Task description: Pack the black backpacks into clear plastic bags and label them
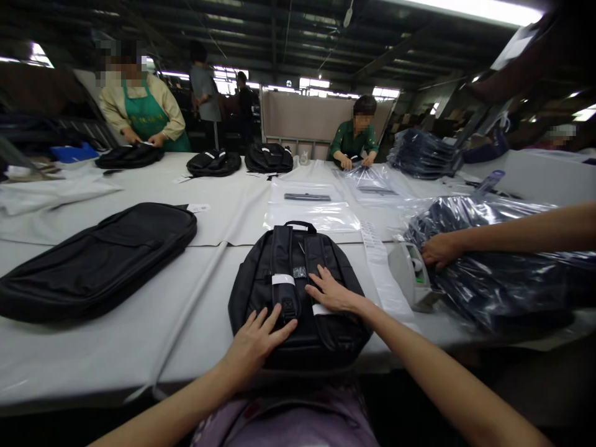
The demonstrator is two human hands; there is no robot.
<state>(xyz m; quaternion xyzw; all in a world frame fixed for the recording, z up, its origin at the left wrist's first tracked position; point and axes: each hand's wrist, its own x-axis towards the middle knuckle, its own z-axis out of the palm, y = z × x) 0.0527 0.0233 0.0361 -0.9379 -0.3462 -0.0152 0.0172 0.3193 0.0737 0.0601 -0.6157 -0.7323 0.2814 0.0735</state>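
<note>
A black backpack (251,285) lies straps-up on the white table in front of me, its top handle pointing away. White bands (283,280) wrap its shoulder straps. My left hand (263,338) rests with spread fingers on the lower left of the backpack, by the end of the left strap. Flat on the right strap lies my right hand (329,290), fingers apart, just above another white band. Neither hand grips anything. Beyond the handle are clear plastic bags (311,214) with a dark grey strip on them.
Another black bag (102,261) lies at left. To the right stand a grey dispenser (410,276) and a strip of labels (376,261). A co-worker's hand (442,250) touches plastic-wrapped bags (507,285). Across the table (195,329), two people handle items near more backpacks (269,158).
</note>
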